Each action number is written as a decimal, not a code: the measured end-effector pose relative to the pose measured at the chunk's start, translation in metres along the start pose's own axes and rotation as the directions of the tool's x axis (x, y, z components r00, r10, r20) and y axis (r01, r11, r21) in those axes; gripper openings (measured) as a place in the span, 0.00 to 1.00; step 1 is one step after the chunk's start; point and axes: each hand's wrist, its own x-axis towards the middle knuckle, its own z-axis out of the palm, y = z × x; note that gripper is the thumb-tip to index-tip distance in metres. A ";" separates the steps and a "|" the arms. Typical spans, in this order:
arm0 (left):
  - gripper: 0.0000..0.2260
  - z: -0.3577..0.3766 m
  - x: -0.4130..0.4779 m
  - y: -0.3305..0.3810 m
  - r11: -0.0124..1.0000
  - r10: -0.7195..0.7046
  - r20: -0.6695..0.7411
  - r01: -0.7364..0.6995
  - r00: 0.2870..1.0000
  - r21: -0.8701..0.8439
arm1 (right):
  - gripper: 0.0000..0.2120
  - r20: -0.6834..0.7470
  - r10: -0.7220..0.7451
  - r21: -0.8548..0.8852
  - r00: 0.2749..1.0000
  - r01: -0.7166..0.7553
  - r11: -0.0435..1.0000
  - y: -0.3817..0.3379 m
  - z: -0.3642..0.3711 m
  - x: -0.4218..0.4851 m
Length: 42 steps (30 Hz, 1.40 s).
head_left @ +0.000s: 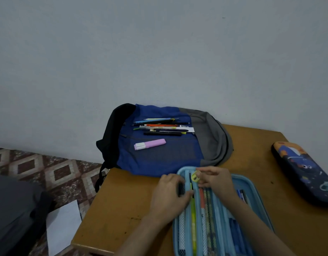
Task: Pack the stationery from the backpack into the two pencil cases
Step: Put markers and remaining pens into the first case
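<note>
Backpack is lying flat on the desk, carrying loose pens and a pink highlighter. Nearer, I'm watching the left hand fingers gripping the open blue pencil case edge, the right hand fingers pinching a small yellow-green piece above it.

Brown table, bare wall, patterned floor

An orange-brown wooden table with a few dark specks on its top stands with its far edge against a plain pale grey-blue wall. Beyond its left edge lies a tiled floor patterned in dark red-brown and cream diamonds, running up to the wall's foot. A white rectangular sheet of paper lies flat on the floor just off the table's near-left corner. A dark grey, soft-looking mass, which is hard to identify, touches the sheet's left side.
</note>
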 end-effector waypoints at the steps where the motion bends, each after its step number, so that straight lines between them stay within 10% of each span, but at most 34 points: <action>1: 0.17 0.003 0.001 0.003 0.999 -0.007 0.012 0.007 1.000 0.047 | 0.08 -0.001 0.006 0.010 1.000 -0.006 1.000 0.001 0.000 0.000; 20: 0.05 0.013 0.002 0.009 0.973 -0.230 -0.133 0.226 0.964 -0.047 | 0.08 0.066 -0.185 -0.449 0.981 0.195 0.872 -0.001 0.011 -0.001; 36: 0.08 0.006 0.003 0.007 0.998 -0.024 -0.013 0.023 1.000 -0.057 | 0.08 0.219 -0.248 -0.691 0.944 0.329 0.644 0.001 0.021 0.002; 42: 0.20 0.000 -0.005 -0.005 0.997 0.065 0.187 -0.073 0.980 0.036 | 0.06 0.142 -0.193 -0.665 0.971 0.238 0.708 -0.010 0.005 -0.005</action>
